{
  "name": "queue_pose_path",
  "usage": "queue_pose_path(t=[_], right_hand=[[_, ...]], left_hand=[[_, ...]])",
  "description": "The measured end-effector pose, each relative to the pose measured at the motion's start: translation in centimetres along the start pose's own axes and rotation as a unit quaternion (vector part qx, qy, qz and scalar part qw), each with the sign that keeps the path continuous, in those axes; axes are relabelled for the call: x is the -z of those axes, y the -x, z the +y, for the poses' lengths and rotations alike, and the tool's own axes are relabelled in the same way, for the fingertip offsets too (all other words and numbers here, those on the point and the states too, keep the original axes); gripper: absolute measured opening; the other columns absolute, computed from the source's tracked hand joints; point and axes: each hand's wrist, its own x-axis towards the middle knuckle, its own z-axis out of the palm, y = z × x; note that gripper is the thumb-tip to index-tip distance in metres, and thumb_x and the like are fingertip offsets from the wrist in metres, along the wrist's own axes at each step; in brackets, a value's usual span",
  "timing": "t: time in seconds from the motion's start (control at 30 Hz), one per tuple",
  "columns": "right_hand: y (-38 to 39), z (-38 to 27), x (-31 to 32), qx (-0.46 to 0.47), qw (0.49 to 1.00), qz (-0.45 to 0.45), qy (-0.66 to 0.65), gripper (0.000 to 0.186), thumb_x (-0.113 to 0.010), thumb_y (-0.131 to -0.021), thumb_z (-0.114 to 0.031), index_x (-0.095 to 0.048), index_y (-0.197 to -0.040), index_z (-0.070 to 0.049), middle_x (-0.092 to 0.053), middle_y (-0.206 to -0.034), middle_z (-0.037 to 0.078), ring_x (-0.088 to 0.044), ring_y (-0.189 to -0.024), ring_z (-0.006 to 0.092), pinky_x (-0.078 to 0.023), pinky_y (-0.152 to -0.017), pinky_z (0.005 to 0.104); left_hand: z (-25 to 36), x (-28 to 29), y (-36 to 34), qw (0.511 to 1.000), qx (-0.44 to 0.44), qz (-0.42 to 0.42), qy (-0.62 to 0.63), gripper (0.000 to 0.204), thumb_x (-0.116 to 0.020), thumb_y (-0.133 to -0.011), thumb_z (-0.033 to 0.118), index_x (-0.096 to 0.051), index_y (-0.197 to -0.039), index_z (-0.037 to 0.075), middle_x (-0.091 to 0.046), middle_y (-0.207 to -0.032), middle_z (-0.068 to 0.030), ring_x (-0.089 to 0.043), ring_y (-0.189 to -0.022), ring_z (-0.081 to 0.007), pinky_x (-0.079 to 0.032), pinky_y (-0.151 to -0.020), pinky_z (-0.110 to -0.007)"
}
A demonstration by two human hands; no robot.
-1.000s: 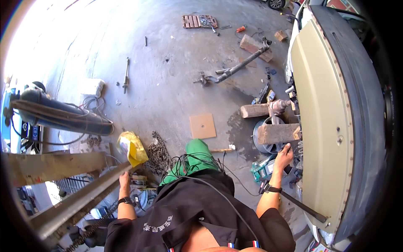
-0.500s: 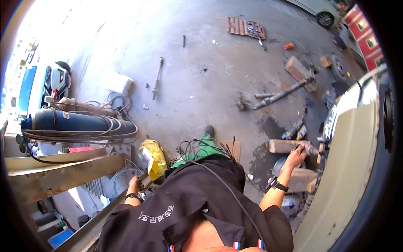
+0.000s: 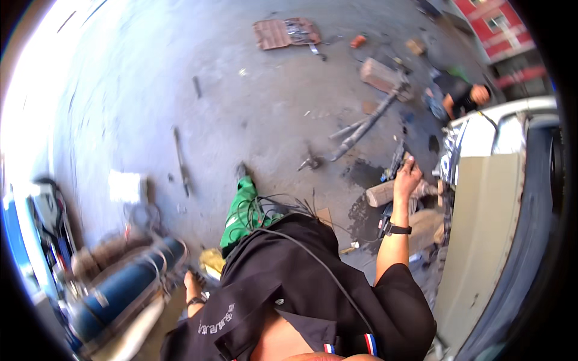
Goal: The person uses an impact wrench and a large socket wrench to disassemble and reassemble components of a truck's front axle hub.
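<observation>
My right hand (image 3: 408, 179) is raised on an outstretched arm at the right, its fingers curled closed. Whatever they hold, if anything, is too small to make out. Behind that hand lies a thick brownish cylinder (image 3: 380, 195) on the floor, with a black-and-blue tool-like object (image 3: 394, 161) a little farther off. My left hand (image 3: 193, 285) is low at the left, blurred, and its fingers do not show clearly. Nearest to it are a yellow bag (image 3: 212, 262) and a blue gas cylinder (image 3: 123, 295) wrapped with hose. A thin cable (image 3: 313, 265) runs across my dark shirt.
A vehicle body panel (image 3: 481, 234) stands close on my right, with another person (image 3: 468, 96) bending beyond it. Ahead on the floor lie a metal pipe assembly (image 3: 367, 129), a long rod (image 3: 180, 162), an open tool case (image 3: 286, 33) and a white block (image 3: 128, 187).
My view has swung to the right, so floor things sit farther left. My right hand has risen away from the brownish cylinder. The crouching person now shows more fully. A green-trousered leg has stepped forward.
</observation>
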Motion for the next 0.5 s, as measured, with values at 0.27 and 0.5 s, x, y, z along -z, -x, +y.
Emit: queue_pose_path(t=[0.27, 0.5], right_hand=[[-3.3, -6.9, -6.1, -0.105, 0.988, 0.1, 0.047, 0.037, -0.05, -0.092, -0.026, -0.06, -0.078, 0.007, -0.059, -0.071, 0.026, -0.058, -0.067, 0.0408, -0.043, -0.06, 0.0446], [-7.5, -5.5, -11.2, -0.233, 0.952, 0.164, 0.115, 0.035, -0.051, -0.091, -0.024, -0.059, -0.075, 0.005, -0.059, -0.07, 0.023, -0.055, -0.068, 0.0418, -0.042, -0.062, 0.0466]], left_hand=[[39.6, -16.5, 4.7, 0.972, -0.158, 0.024, -0.17, 0.028, -0.047, -0.083, 0.032, -0.062, -0.094, 0.011, -0.059, -0.078, -0.0054, -0.059, -0.068, -0.0236, -0.046, -0.055, -0.039], [62.5, -39.7, 12.3, 0.882, -0.342, -0.058, -0.318, 0.043, -0.048, -0.082, 0.031, -0.053, -0.118, 0.007, -0.058, -0.104, -0.0102, -0.058, -0.087, -0.024, -0.046, -0.069, -0.038]])
